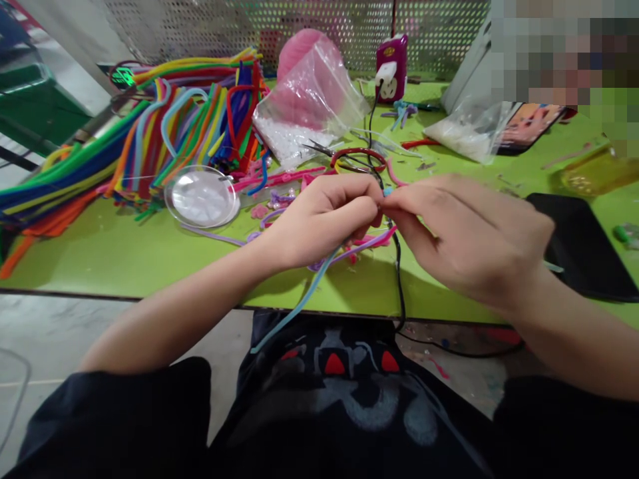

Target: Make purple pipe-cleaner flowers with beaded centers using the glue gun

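Note:
A light blue pipe cleaner [307, 297] hangs from below my left hand [334, 213], its free end over my lap. That hand is closed, fingers curled round the upper part of the strand. The thumb and forefinger of my right hand [464, 233] pinch at a small light blue tip, right against the left fingertips. Both hands hover over the near middle of the table. Beneath them lie pink and purple pipe cleaner pieces [369, 243], partly hidden by the fingers. Scissors [357, 159] with red handles rest just beyond the hands.
Bundles of coloured pipe cleaners [190, 133] fill the left of the green table [124, 259]. A round clear lid [202, 196], a bag of white beads [299, 126], a purple power socket [392, 70], a phone [532, 126] and a black tray [584, 246] lie around. A black cable [398, 273] crosses the front edge.

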Motion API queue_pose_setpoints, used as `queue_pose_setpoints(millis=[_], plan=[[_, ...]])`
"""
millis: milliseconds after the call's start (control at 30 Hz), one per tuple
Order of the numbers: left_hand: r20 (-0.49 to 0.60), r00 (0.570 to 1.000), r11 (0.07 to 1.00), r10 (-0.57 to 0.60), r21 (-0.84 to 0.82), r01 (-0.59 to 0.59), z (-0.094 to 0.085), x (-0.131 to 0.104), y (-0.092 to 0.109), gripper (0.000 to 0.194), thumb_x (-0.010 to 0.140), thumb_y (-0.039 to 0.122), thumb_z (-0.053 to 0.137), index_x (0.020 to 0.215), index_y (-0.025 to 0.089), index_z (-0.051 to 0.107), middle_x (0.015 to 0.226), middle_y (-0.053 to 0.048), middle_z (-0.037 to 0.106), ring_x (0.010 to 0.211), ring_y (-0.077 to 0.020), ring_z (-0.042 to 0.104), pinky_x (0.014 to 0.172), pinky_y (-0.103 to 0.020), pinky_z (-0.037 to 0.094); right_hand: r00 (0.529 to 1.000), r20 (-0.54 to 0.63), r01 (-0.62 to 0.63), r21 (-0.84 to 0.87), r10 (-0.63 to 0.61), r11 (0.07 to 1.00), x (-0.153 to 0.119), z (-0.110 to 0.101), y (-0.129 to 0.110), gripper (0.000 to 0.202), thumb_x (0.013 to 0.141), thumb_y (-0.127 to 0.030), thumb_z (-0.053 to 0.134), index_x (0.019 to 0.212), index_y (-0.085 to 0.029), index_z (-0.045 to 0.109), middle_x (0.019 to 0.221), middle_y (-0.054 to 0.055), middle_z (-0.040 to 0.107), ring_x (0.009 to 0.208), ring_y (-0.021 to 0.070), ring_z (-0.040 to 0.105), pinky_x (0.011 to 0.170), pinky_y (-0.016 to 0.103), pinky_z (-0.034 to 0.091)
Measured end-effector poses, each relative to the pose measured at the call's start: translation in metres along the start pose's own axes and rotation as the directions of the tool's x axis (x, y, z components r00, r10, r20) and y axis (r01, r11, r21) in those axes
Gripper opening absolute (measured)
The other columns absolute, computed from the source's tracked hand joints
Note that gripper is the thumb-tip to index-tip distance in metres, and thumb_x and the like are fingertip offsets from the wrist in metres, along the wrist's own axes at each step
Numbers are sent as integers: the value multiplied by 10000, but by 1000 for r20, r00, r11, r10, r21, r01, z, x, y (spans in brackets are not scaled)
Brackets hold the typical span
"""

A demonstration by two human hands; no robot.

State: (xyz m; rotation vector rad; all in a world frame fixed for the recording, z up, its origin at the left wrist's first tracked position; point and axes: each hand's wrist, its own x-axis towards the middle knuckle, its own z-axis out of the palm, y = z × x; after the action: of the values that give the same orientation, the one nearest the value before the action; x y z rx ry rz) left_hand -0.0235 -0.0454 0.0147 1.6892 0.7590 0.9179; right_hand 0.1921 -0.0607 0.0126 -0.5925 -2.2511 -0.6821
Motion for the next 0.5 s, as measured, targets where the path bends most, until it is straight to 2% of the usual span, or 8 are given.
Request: queue_pose_setpoints(millis=[167,333,400,500], plan=[[60,995,997,-74,-24,76,0,-2,4,262,886,125,521,635,188,561,611,21,583,546,-72,546,529,-197,458,999,30,-20,-25,21,999,-4,0,-5,149,1080,-168,641,1220,-188,688,1048,55,799,950,186,769,782,308,587],[156,982,990,-103,-77,116,-4,-3,4,335,986,183,514,657,195,578,617,8,607,561,-90,584,535,-217,463,999,-33,-13,17,13,1000,1,-2,-5,117,1041,-140,703,1137,-82,735,998,105,793,892,196,766,834,307,608],[159,984,995,-87,-29,92,-5,-4,4,331,978,166,498,657,198,574,622,7,623,574,-95,592,556,-232,466,999,-44,7,11,-6,1000,2,-1,-6,110,1025,-115,715,1116,-58,739,976,111,787,876,196,761,833,307,602],[105,994,981,30,190,-49,-6,-6,7,305,945,143,497,650,193,555,622,25,578,584,-86,524,584,-260,412,999,-33,-3,-13,2,1000,2,1,-6,83,1031,-100,698,1111,-98,721,973,84,781,883,185,753,822,299,599]])
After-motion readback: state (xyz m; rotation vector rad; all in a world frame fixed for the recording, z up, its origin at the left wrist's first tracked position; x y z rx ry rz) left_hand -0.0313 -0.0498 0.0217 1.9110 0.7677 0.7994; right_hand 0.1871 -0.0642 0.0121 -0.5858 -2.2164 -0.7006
